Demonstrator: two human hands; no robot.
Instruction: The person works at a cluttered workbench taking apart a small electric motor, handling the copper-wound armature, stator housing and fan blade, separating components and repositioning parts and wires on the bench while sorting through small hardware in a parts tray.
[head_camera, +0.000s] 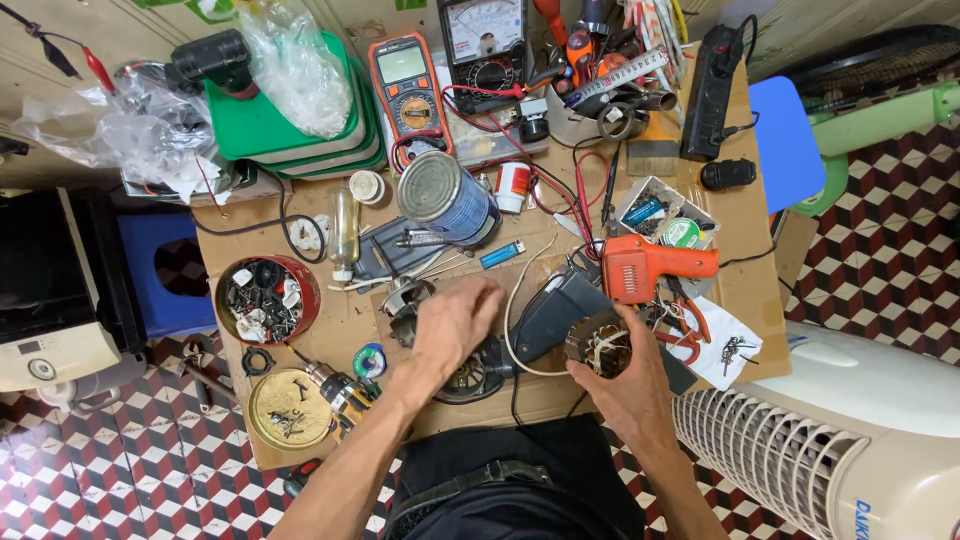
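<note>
Two hands work over a small motor taken apart near the front edge of the table (745, 330). Right hand (625, 385) grips the motor core (600, 345), a dark ring wound with copper wire, fingers curled round its near side and holding it just off the table top. Left hand (452, 325) lies palm down, fingers loosely bent, over the grey motor housing (470, 375); whether it grips or only steadies cannot be told, as the fingertips are hidden. Core and housing sit near each other, a black casing piece (555, 315) and a white wire loop between them. Judged step: the core is out of the housing and being turned over for checking. Next move would need the core kept clear of the loose wire, leads not pulled.

Just beyond the core, an orange soldering gun (650, 268). Behind the left hand, a tin can (445, 198) lying on its side. Left of it, a red tin of screws (267, 298); a brass lid (288, 408) nearer the edge. Two meters (410, 90) at the back.
</note>
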